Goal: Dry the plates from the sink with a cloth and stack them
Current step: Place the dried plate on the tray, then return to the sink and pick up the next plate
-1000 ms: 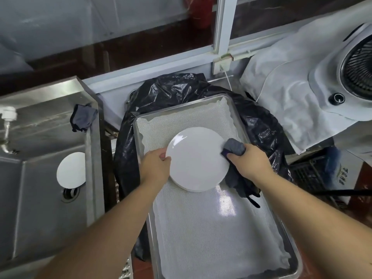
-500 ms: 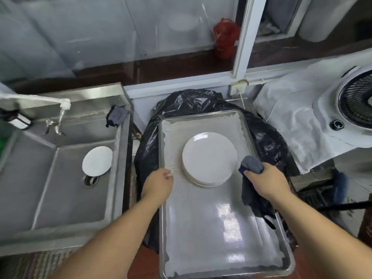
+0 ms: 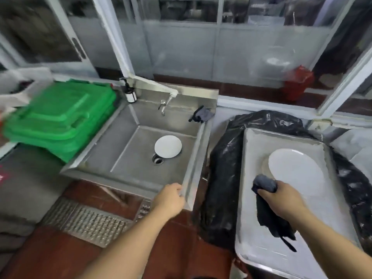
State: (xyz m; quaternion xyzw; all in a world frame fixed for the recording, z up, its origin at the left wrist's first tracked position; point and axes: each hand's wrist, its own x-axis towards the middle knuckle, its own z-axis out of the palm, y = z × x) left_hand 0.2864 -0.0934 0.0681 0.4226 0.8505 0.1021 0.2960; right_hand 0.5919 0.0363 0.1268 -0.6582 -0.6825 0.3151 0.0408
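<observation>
steel sink [image 3: 128,178] holds one plate [image 3: 168,146]; right hand [image 3: 281,198] fingers grip cloth [image 3: 267,210], left hand [image 3: 170,198] fingers unclear.

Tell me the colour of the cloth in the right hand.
Dark grey cloth, clearest in the head view.

Sink [image 3: 128,178] left of centre; one plate [image 3: 168,146] in its basin, just beyond the drain [image 3: 158,159]. Tap [image 3: 163,105] on far wall; rag [image 3: 201,117] on far right corner. Crates [image 3: 60,119] left of sink. Tray [image 3: 246,158] right of sink; plate stack [image 3: 296,171] on its far half. Left hand [image 3: 168,199] at sink's near right corner. Right hand [image 3: 281,197] over tray, holding cloth [image 3: 267,208] just near of stack. Grate [image 3: 88,222] on floor near of sink.
</observation>
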